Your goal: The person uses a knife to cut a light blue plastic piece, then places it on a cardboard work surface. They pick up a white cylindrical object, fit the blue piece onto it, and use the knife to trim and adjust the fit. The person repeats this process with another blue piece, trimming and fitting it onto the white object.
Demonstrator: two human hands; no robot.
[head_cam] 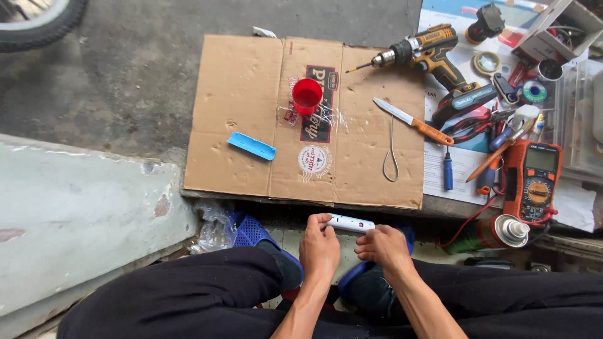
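A small white tube-shaped device point(350, 223) lies level between both of my hands, just in front of my knees. My left hand point(318, 246) pinches its left end with the fingertips. My right hand point(384, 246) grips its right end. Both hands hover low over my blue shoes point(251, 231), near the front edge of a flattened cardboard sheet point(251, 119). On the cardboard sit a red cup point(307, 95), a flat blue plastic piece point(251, 145), a bent wire loop point(391, 157) and a knife with an orange handle point(412, 121).
A yellow and black cordless drill point(430, 50) lies at the cardboard's far right. Pliers, screwdrivers, tape rolls and an orange multimeter point(532, 179) crowd the right side. A green spray can point(496, 232) lies by my right knee. A concrete step point(75, 207) rises at left; a tyre point(38, 22) shows top left.
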